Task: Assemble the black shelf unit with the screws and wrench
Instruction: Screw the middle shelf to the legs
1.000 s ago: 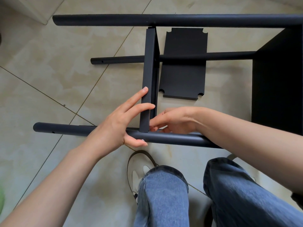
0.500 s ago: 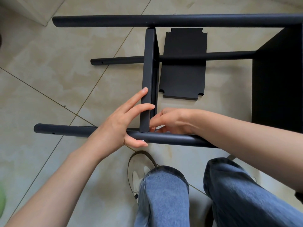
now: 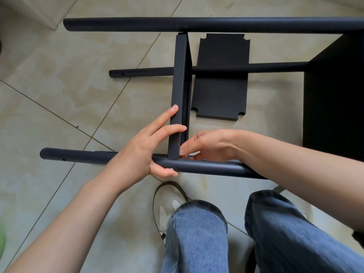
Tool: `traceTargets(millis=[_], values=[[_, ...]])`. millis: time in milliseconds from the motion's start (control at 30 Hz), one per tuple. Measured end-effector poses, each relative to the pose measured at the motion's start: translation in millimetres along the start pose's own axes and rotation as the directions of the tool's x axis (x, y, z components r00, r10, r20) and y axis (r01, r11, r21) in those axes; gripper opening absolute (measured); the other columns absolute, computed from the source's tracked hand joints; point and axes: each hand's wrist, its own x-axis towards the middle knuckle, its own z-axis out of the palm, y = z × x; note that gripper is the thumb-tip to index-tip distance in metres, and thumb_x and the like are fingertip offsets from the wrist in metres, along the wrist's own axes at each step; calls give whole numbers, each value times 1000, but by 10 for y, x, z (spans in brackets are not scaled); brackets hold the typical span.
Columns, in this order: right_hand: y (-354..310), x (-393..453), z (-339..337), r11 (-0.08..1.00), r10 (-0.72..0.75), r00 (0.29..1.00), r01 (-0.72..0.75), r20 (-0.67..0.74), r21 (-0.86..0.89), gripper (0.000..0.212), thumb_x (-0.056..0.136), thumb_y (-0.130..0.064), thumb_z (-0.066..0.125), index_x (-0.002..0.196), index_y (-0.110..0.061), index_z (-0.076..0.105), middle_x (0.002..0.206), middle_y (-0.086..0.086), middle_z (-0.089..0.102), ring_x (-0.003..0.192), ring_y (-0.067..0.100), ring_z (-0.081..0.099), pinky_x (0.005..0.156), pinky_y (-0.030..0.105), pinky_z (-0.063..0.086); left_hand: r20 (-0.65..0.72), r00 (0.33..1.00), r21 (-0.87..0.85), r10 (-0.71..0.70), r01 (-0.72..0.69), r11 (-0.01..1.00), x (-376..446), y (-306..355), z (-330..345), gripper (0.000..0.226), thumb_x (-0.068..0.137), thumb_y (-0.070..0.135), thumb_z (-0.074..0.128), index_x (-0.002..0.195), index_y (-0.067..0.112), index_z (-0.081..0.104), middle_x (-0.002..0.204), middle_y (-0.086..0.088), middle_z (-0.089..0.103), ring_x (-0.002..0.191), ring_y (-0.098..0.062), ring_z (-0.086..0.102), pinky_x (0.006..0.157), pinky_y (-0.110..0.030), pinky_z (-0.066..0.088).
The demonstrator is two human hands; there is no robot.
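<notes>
- Head view: black shelf unit (image 3: 332,99) lies on its side on the tiled floor (image 3: 59,99), right in front of my knees.
- Near pole (image 3: 206,168) runs left to right just above my jeans (image 3: 197,239); far pole (image 3: 197,24) runs parallel at the top of the view; a thinner pole (image 3: 145,72) sits between them.
- Upright shelf panel (image 3: 178,95) spans from the near pole to the far pole, seen edge-on.
- My left hand (image 3: 141,152): fingers straight, resting against the panel's left face; thumb lies along the near pole beside a silver screw head (image 3: 172,169).
- My right hand (image 3: 208,145): fingers curled, tips at the joint where the panel meets the near pole. Cannot tell whether it is pinching anything; the fingertips hide it.
- Loose shelf panel (image 3: 221,85) lies flat on the floor beyond my right hand, under the thinner pole.
- Shoe (image 3: 165,209) visible under the left knee.
</notes>
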Motion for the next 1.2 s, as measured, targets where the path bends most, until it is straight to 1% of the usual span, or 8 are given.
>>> traceTargets(millis=[233, 433, 700, 867, 967, 1033, 1100, 1200], values=[[11, 5, 39, 999, -42, 996, 39, -81, -34, 35, 93, -6, 61, 61, -15, 72, 75, 7, 62, 72, 18, 56, 78, 30, 48, 2, 1000, -3, -2, 2, 1000, 4, -7, 0, 97, 57, 20, 95, 140, 38, 46, 161, 33, 3, 144, 13, 18, 106, -3, 22], [-55, -17, 55, 977, -86, 974, 41, -209, -211, 29, 93, -13, 63, 64, -11, 68, 66, 3, 62, 70, 16, 55, 73, 26, 46, 10, 1000, -14, -4, 4, 1000, 79, -31, -16, 95, 60, 21, 94, 139, 42, 45, 162, 32, 4, 144, 15, 15, 102, 3, 22], [-33, 14, 48, 977, -86, 973, 41, -215, -208, 26, 92, -16, 65, 66, -9, 68, 69, 7, 61, 76, 20, 54, 85, 35, 46, -12, 1000, -3, 2, -2, 1000, 65, -44, -11, 98, 60, 21, 95, 140, 44, 43, 163, 30, 5, 146, 11, 16, 105, 1, 21], [-27, -8, 19, 977, -114, 971, 71, -209, -200, 22, 90, -17, 67, 70, -13, 73, 78, 12, 61, 80, 22, 54, 92, 41, 50, -39, 999, 26, -14, 15, 1000, 29, -15, -16, 114, 59, 26, 95, 150, 48, 31, 163, 31, -1, 145, 11, 19, 103, -18, 33], [-51, -55, 5, 970, -119, 975, 74, -189, -229, 24, 92, -21, 67, 70, -20, 76, 82, 6, 66, 80, 18, 57, 80, 32, 51, -75, 994, 111, -76, 84, 990, -28, 38, -28, 131, 56, 36, 95, 154, 54, 9, 162, 32, -2, 139, -5, 41, 84, -30, 50], [-102, -141, -39, 966, -111, 977, 63, -182, -252, 19, 92, -24, 69, 76, -21, 78, 85, 4, 71, 80, 15, 63, 77, 27, 54, -114, 982, 149, -149, 165, 975, -96, 82, -7, 131, 59, 50, 89, 152, 57, -2, 163, 27, 14, 129, -14, 55, 78, -34, 51], [-187, -273, -114, 957, -114, 975, 56, -192, -285, 12, 91, -27, 70, 89, -17, 78, 89, 3, 74, 78, 12, 68, 74, 24, 56, -134, 961, 187, -241, 264, 946, -167, 136, 14, 120, 61, 74, 69, 152, 55, -6, 153, 17, 44, 123, -16, 60, 84, -37, 51], [-372, -475, -255, 929, -174, 945, 64, -277, -364, 16, 92, -27, 69, 95, -13, 76, 87, 1, 77, 76, 9, 72, 70, 22, 58, -123, 939, 276, -320, 342, 898, -228, 175, 62, 98, 64, 87, 43, 150, 41, 32, 135, 18, 60, 119, -15, 59, 102, -36, 43]])
